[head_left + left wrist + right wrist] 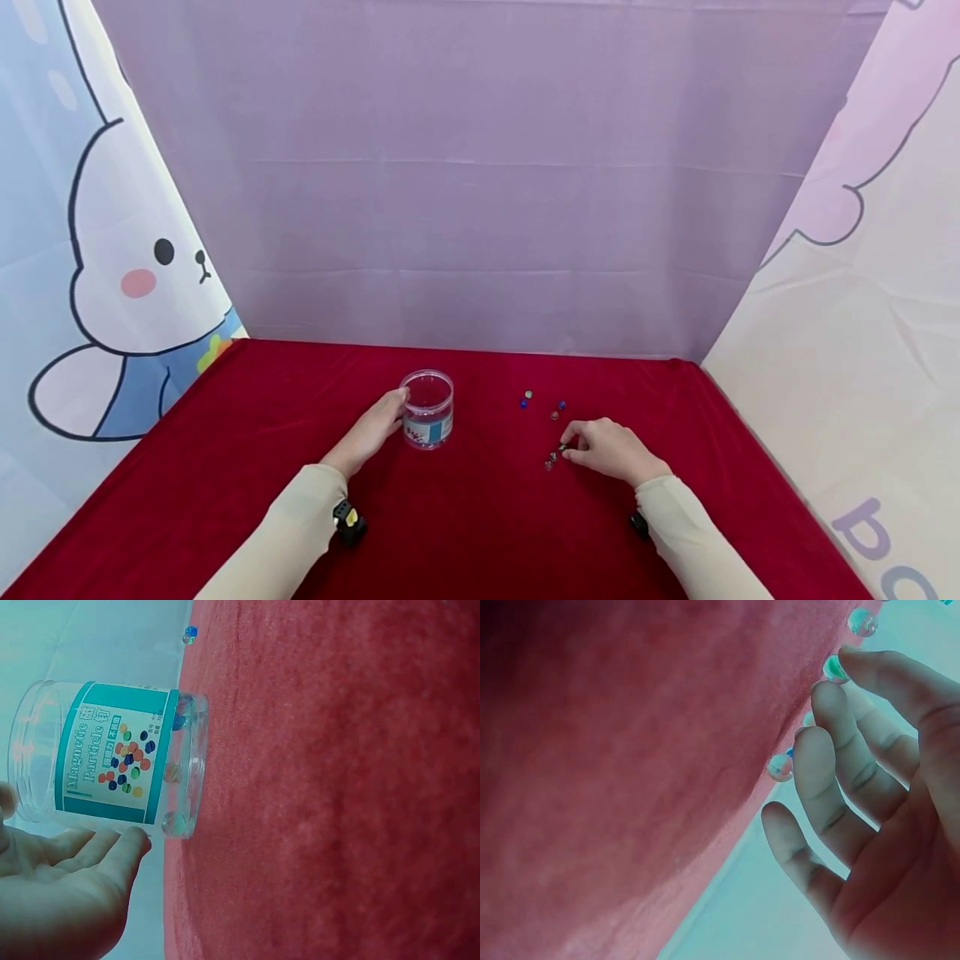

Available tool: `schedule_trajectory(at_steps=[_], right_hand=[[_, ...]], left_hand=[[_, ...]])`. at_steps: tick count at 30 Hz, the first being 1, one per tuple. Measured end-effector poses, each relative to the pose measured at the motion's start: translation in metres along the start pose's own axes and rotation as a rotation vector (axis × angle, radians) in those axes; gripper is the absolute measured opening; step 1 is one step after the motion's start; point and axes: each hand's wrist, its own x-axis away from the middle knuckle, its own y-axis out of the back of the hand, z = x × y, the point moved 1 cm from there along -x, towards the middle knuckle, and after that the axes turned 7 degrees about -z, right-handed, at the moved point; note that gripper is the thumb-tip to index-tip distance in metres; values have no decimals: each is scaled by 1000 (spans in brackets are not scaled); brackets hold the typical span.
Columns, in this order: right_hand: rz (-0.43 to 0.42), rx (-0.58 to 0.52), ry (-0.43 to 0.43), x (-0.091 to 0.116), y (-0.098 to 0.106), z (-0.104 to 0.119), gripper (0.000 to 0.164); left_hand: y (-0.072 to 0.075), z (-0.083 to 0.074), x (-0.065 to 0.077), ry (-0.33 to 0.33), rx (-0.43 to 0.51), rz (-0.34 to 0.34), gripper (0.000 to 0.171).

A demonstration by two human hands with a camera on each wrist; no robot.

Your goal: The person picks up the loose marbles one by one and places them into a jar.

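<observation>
A clear plastic jar [427,427] stands upright without a lid on the red cloth. My left hand [372,429] holds its left side, fingers along the wall and thumb near the rim. Through the jar's base in the left wrist view, several glass marbles [174,823] show. My right hand [611,450] pinches a green-and-clear marble [835,667] between thumb and index fingertip, low at the cloth; the other fingers are loosely bent. Two more marbles [553,457] lie beside those fingertips, toward me.
Farther back on the red cloth [480,533] lie a blue marble [523,403] with a pale green one [528,394], and another blue marble [562,405] by a clear one [555,415]. A purple curtain [480,183] hangs behind; printed sheets [150,300] flank both sides.
</observation>
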Motion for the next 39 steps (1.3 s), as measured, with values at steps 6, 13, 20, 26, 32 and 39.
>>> schedule_trajectory(at_steps=[6, 13, 20, 26, 32, 39], right_hand=[[-3, 11, -4, -1, -1, 2, 13], [-10, 27, -1, -2, -2, 1, 10], [-12, 36, 3, -3, -2, 1, 9], [-22, 34, 11, -3, 2, 2, 9], [-24, 24, 16, -3, 5, 2, 11], [-23, 34, 24, -5, 7, 2, 11]], left_hand=[[0, -1, 0, -1, 9, -2, 67], [0, -2, 0, 1, 6, -3, 66], [0, -4, 3, 2, 5, 6, 66], [0, -3, 1, 3, -3, 5, 67], [0, -4, 1, 5, 1, 3, 66], [1, -4, 2, 2, -6, 12, 66]])
